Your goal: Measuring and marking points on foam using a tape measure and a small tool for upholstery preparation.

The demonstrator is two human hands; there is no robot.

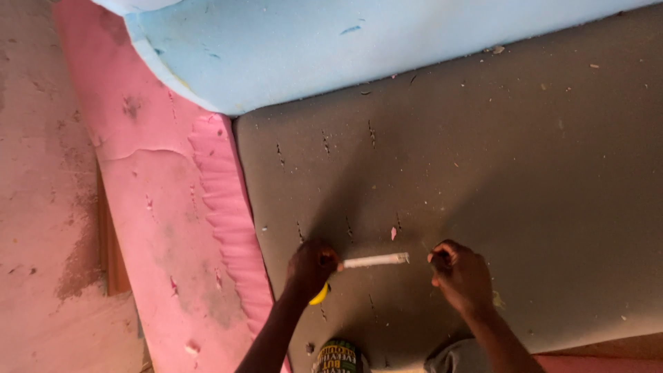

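Two hands on grey foam sheet (483, 173): left hand (312, 268) grips tape measure (376, 260), blade horizontal toward clenched right hand (461, 275).

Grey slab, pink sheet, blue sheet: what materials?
Grey slab: looks like upholstery foam, matte, pitted with small slits and crumbs. Pink sheet: foam too, with a torn, ribbed cut edge and gouges. Blue sheet: foam, smooth matte face, rounded edge. All soft-looking; exact type can't be told.
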